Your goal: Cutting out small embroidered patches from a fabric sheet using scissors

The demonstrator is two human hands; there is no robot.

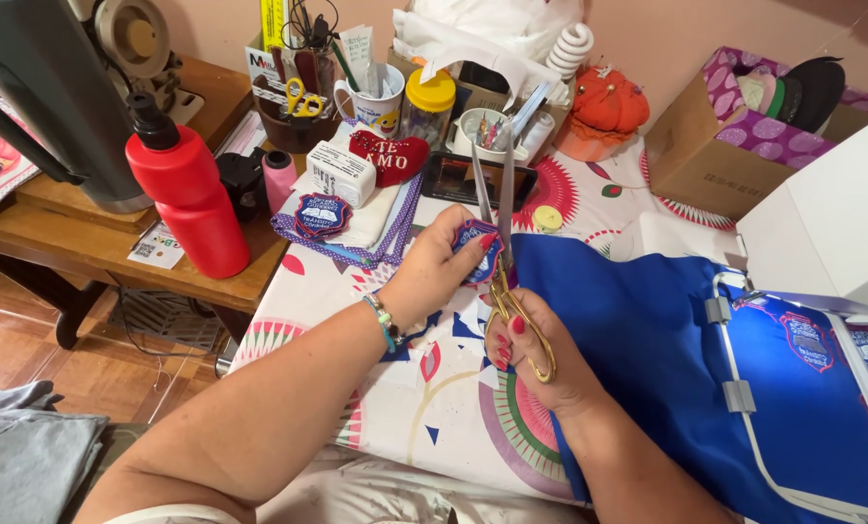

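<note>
Embroidered shield-shaped patch (476, 250), blue with a red border, sits at the centre of the frame, pinched between the thumb and fingers of the left hand (436, 267) above a white tablecloth printed with coloured shapes (424, 388). Long scissors with gold handles and silver blades (504, 243) are gripped in the right hand (540, 354), fingers threaded through the handle loops; the blades point toward the top of the frame, slightly parted, and run just beside the right edge of the patch (whether they bite into it cannot be told).

Right of the hands, a wide piece of bright blue fabric (638, 330) spreads toward the lower right of the frame, partly stretched in a white embroidery hoop frame (735, 388) that holds more stitched patches. Behind it, at the right edge, stands a white machine housing (832, 233).

Upper left of the patch lies a second matching patch (321, 214) on a folded cloth with purple dotted trim. A red plastic bottle with a black cap (189, 189) stands on a wooden side table (84, 243) at the left. Along the top of the frame sit a red heart-shaped cushion (387, 155), a white mug (370, 100) and an orange pumpkin-shaped pincushion (606, 105).
</note>
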